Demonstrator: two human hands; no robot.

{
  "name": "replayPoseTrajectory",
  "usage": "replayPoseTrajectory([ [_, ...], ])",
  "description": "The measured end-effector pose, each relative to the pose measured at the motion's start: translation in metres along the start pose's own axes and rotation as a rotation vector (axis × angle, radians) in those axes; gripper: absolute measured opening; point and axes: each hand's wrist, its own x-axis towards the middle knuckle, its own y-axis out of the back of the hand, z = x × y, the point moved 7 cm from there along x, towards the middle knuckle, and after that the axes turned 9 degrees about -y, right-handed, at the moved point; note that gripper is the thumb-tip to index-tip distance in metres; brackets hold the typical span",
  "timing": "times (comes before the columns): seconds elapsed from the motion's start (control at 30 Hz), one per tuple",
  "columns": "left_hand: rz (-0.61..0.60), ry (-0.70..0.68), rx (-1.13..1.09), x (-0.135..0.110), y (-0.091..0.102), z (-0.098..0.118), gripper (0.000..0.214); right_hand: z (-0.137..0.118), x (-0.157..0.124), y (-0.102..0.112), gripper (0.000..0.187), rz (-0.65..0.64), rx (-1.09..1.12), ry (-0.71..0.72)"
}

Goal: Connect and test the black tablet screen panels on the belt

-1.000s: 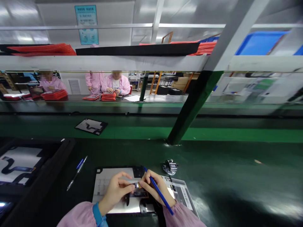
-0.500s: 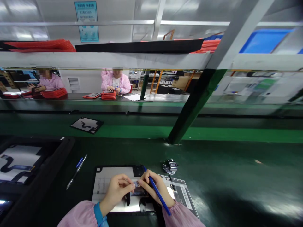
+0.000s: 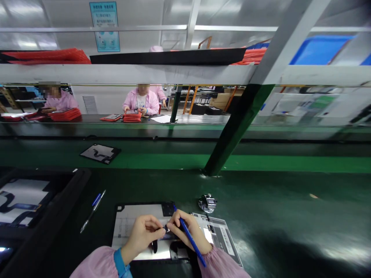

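A flat display panel (image 3: pixel 139 220) with a silvery back lies in front of me. Over it, my left hand (image 3: pixel 145 233) is closed, thumb and fingers pinching the small end of a dark flex cable (image 3: pixel 155 246). My right hand (image 3: pixel 188 231) is closed round a slim blue pen-like stick (image 3: pixel 193 243), which slants across the hand. Its thumb and fingertip meet close to the cable's end; whether they grip it too is hard to see. A second flat panel with printed labels (image 3: pixel 227 241) sits partly under my right wrist.
A metal tally counter (image 3: pixel 207 203) stands beyond my right hand. To the left are a pen (image 3: pixel 92 211) and a black tray (image 3: pixel 77 189) holding a panel. Another panel (image 3: pixel 100 153) lies farther back. A green post (image 3: pixel 232 139) rises from the bench. Co-workers sit opposite.
The cable's end has turned between my fingertips, now showing a darker, narrower side. Both hands stay almost in place. Behind the seated co-worker, another person has moved to the right.
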Motion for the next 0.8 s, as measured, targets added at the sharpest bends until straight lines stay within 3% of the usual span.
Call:
replayPoseTrajectory([
  [0.13, 0.075, 0.018, 0.003, 0.001, 0.004, -0.002, 0.028, 0.000, -0.001, -0.001, 0.035, 0.017, 0.051, 0.003],
  [0.43, 0.115, 0.020, -0.001, 0.000, 0.004, 0.000, 0.029, 0.000, 0.000, -0.006, 0.035, 0.020, 0.037, 0.017],
  [0.8, 0.119, -0.005, 0.034, 0.003, 0.003, -0.013, 0.036, -0.010, -0.005, -0.016, 0.025, 0.136, -0.353, 0.245],
])
